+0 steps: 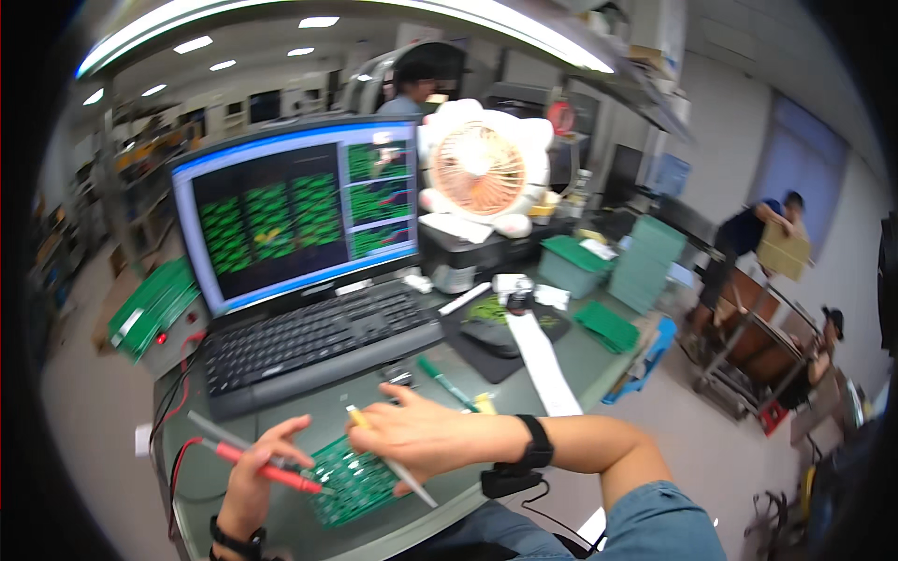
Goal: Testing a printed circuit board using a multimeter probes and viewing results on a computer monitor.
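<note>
A green circuit board [348,508] with many small parts lies on the bench in front of me. My left hand [251,481] is closed round a red test probe [297,479], whose tip points at the board's left part. A thin grey rod [213,428] sticks out beyond that hand; whether it is held too, I cannot tell. Over the board's right side, my right hand [412,438] grips a slim pale pen-like tool with a yellow end [357,417]; its other end sticks out below the hand. A green marker [444,380] lies just beyond the right hand.
A keyboard [318,341] and a lit monitor [299,210] stand behind the board. Right of them are a mouse [490,338] on a dark pad, a paper strip [543,365] and green bins [571,265]. Red and black leads run down the left edge. People are farther off.
</note>
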Tool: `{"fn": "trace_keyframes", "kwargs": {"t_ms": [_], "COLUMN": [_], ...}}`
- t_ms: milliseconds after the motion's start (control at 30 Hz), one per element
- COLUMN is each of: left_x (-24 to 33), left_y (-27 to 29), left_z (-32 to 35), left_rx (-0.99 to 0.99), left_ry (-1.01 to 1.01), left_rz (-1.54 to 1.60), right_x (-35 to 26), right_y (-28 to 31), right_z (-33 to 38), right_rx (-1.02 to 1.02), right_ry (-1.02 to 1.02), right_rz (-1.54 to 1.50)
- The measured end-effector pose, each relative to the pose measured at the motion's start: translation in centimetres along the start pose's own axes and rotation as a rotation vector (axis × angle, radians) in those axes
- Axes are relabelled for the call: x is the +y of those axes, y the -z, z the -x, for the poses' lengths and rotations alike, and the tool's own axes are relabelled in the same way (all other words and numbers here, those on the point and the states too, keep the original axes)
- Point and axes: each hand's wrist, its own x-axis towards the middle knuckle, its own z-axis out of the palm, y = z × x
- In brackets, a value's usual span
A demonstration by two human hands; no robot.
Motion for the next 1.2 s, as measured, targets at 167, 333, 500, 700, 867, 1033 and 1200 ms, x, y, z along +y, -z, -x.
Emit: {"fn": "trace_keyframes", "kwargs": {"t_ms": [167, 333, 500, 700, 867, 1033, 1200], "left_x": [1.4, 1.5, 4.0, 4.9, 6.9, 4.6, 0.6], "left_y": [-0.2, 0.3, -1.1, -4.7, -9.0, -3.1, 3.2], "left_z": [1.2, 0.1, -0.2, 0.1, -1.1, 1.6, 4.8], "left_rx": [-0.101, 0.200, 0.030, 0.000, 0.119, 0.208, 0.448], "left_ry": [0.212, -0.059, 0.160, 0.167, 0.162, 0.167, 0.353], "left_rz": [-0.100, 0.441, 0.494, 0.597, 0.497, 0.456, 0.009], "right_x": [-1.5, -0.2, -2.6, -3.8, -0.2, 8.3, 16.2], "right_y": [2.5, 4.1, 1.6, 1.0, 4.6, 9.3, 9.2], "right_z": [0.6, 2.5, 1.2, -0.1, 7.3, 19.2, 30.6], "right_rx": [0.167, 0.474, 0.406, 0.581, 0.748, 0.981, 0.642], "right_ry": [0.110, -0.063, -0.062, 0.074, -0.017, -0.424, -1.188], "right_rz": [-0.017, -0.635, -1.035, -1.286, -1.082, -0.348, 0.301]}}
